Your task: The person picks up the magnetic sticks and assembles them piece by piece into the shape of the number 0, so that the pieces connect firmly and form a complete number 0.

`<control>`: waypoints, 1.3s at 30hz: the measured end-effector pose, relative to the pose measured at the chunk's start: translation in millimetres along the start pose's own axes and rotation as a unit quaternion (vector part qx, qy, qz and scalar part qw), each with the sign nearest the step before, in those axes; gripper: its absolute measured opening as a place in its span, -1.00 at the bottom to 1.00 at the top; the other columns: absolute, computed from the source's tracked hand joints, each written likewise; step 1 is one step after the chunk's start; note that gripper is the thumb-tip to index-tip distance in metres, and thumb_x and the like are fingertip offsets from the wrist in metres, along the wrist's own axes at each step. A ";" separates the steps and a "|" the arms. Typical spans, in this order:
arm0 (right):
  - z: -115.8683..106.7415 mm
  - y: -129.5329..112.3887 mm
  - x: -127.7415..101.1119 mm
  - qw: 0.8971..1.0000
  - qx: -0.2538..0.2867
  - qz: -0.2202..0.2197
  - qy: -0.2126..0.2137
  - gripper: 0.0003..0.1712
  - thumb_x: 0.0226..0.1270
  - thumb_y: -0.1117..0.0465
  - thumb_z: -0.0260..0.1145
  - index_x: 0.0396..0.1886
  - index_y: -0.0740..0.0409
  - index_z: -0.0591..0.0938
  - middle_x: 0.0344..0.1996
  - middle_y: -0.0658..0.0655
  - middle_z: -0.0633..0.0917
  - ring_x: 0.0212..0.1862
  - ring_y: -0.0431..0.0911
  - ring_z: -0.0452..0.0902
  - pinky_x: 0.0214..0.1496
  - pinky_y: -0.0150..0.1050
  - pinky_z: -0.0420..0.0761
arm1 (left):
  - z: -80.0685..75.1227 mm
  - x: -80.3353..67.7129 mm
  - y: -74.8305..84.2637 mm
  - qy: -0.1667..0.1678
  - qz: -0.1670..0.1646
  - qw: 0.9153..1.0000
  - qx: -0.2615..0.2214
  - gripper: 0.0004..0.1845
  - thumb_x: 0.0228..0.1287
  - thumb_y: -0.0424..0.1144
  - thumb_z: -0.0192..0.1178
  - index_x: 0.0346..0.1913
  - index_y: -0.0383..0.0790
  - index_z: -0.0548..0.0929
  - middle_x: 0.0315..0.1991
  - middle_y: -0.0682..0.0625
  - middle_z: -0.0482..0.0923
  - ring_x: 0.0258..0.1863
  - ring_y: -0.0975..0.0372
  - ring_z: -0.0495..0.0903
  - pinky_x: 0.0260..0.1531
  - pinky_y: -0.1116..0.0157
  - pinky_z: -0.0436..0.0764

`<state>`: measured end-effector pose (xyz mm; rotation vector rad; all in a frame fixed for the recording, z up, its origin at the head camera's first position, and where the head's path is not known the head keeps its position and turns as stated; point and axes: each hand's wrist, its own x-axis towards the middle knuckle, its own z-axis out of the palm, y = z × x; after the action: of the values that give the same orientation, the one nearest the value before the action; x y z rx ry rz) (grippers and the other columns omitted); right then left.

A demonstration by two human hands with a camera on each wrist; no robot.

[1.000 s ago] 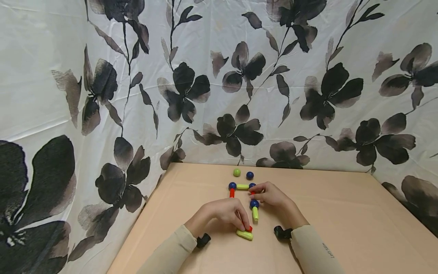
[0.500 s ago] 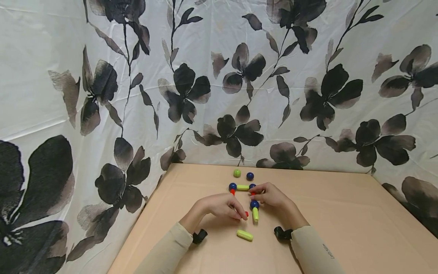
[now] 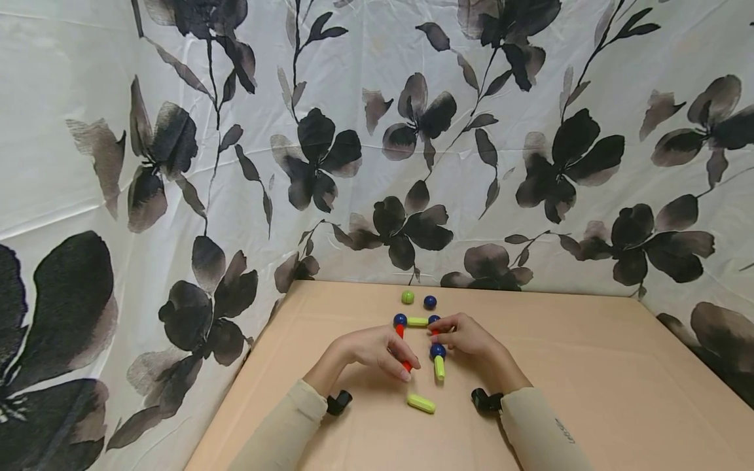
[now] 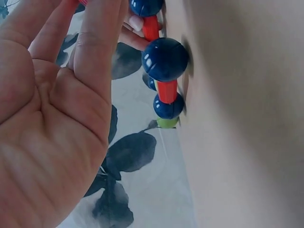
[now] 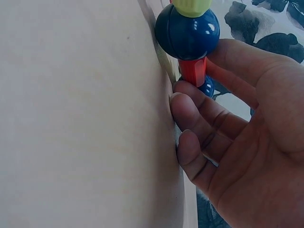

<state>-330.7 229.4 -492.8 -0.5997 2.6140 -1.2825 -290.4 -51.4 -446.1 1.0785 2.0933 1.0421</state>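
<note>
My left hand (image 3: 377,348) pinches a short red building rod (image 3: 407,366) between thumb and fingers, close over the table. With thumb and fingers, my right hand (image 3: 468,337) grips another red rod (image 5: 192,72), which joins two blue balls. The nearer of these, a blue ball (image 3: 438,351), bears a yellow-green rod (image 3: 439,369) pointing toward me. At the far left corner of the frame, a blue ball (image 3: 400,319) meets a yellow-green crossbar rod (image 3: 417,322) and a red side rod (image 3: 400,331). That side's nearer blue ball (image 4: 165,59) is hidden behind my left hand in the head view.
A loose yellow-green rod (image 3: 421,403) lies nearest me on the tan table (image 3: 589,366). Beyond the frame sit a loose green ball (image 3: 408,297) and a loose blue ball (image 3: 430,302). A flower-patterned cloth (image 3: 365,176) hangs along the table's back and sides.
My left hand has lifted the red rod from beside the loose yellow-green rod and carried it away from me and leftward to the frame's left side. My right hand stays in place.
</note>
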 end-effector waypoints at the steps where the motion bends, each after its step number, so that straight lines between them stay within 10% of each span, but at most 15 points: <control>1: -0.2 -0.5 -0.2 1.000 0.001 0.001 0.000 -0.64 0.39 0.18 0.46 0.11 0.22 0.76 -0.29 0.06 0.69 -0.38 -0.11 0.49 -0.39 -0.40 0.53 | -0.3 0.1 -1.2 -0.002 -0.004 1.000 -0.010 -0.66 0.24 -0.31 0.50 0.07 -0.31 0.80 -0.08 -0.15 0.81 -0.20 0.36 0.71 -0.13 0.44 0.67; 13: -0.9 -2.5 -1.0 1.000 0.011 0.002 0.002 -0.64 0.40 0.20 0.45 0.12 0.24 0.76 -0.27 0.09 0.70 -0.39 -0.09 0.48 -0.41 -0.40 0.51 | 0.1 -0.7 -11.0 -0.034 -0.029 0.998 -0.035 -0.73 0.27 -0.31 0.47 -0.01 -0.36 0.79 -0.38 -0.16 0.81 -0.47 0.25 0.69 -0.38 0.40 0.65; 39: 1.0 -3.4 -3.1 1.000 0.016 0.006 0.003 -0.65 0.39 0.19 0.46 0.12 0.20 0.77 -0.28 0.13 0.65 -0.39 -0.06 0.48 -0.44 -0.41 0.46 | 3.3 -3.4 -22.9 0.048 -0.081 0.993 -0.073 -0.84 0.25 -0.24 0.50 -0.15 -0.22 0.83 -0.42 -0.19 0.77 -0.54 0.18 0.73 -0.38 0.22 0.77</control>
<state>-326.6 228.1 -490.8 -0.5752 2.5922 -1.3230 -295.6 -61.6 -466.5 0.7885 2.1030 1.1663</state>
